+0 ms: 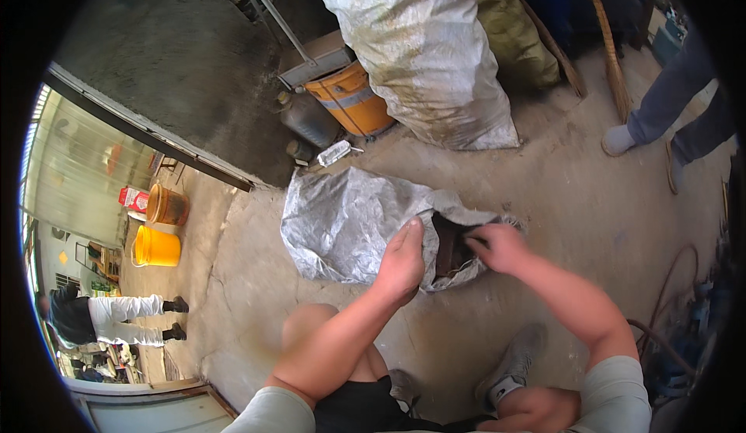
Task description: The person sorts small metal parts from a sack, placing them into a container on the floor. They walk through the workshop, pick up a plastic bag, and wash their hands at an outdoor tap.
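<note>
A silvery-white woven sack (pixel 350 219) lies on its side on the floor in front of me, its mouth turned to the right. Inside the opening, brown pieces (pixel 446 260) show in shadow; I cannot make out their kind. My left hand (pixel 402 262) is closed at the near side of the mouth, fingers together on the sack's edge. At the mouth's right side my right hand (pixel 501 248) has its fingers curled and its fingertips over the dark opening. Whatever those fingertips hold, if anything, is hidden.
Beyond stand a full white sack (pixel 423 52), a green sack (pixel 509 33), an orange bucket (pixel 353 99) and a broom (pixel 614 75). Another person's legs (pixel 672 106) are at the right. Leftward are a yellow bucket (pixel 158 246) and a person in white trousers (pixel 128 316).
</note>
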A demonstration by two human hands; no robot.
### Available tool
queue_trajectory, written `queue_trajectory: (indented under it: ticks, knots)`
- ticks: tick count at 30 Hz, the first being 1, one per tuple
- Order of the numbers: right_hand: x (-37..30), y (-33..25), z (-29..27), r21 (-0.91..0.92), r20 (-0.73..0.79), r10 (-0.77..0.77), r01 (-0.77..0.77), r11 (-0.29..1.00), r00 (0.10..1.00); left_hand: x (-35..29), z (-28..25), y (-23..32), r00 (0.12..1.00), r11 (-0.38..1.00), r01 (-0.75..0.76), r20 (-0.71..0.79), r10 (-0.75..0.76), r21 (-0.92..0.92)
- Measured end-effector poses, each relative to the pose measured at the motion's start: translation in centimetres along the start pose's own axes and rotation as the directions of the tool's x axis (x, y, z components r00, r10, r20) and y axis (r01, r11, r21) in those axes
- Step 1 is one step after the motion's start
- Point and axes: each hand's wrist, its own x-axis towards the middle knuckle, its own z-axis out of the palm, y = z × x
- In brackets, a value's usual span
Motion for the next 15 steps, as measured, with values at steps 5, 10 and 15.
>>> queue_trajectory:
  ticks: [5, 10, 15]
  knots:
    - [-4.5, 4.3, -1.0, -0.114, -0.64, 0.128, -0.258, 0.959, 0.758, 0.1, -1.2, -0.4, 0.995, 0.994, -0.028, -0.087, 0.038, 0.11]
    - [-5.2, 11.5, 3.4, 0.511, 0.371, 0.758, -0.799, 0.315, 0.536, -0.4, 1.2, 0.0, 0.999, 0.932, -0.005, -0.034, 0.018, 0.362]
    - [-5.6, 17.7, 14.7, 0.627, 0.453, 0.647, -0.735, 0.257, 0.613, -2.5, 4.8, -0.1, 0.982, 0.677, -0.068, 0.168, -0.083, 0.733]
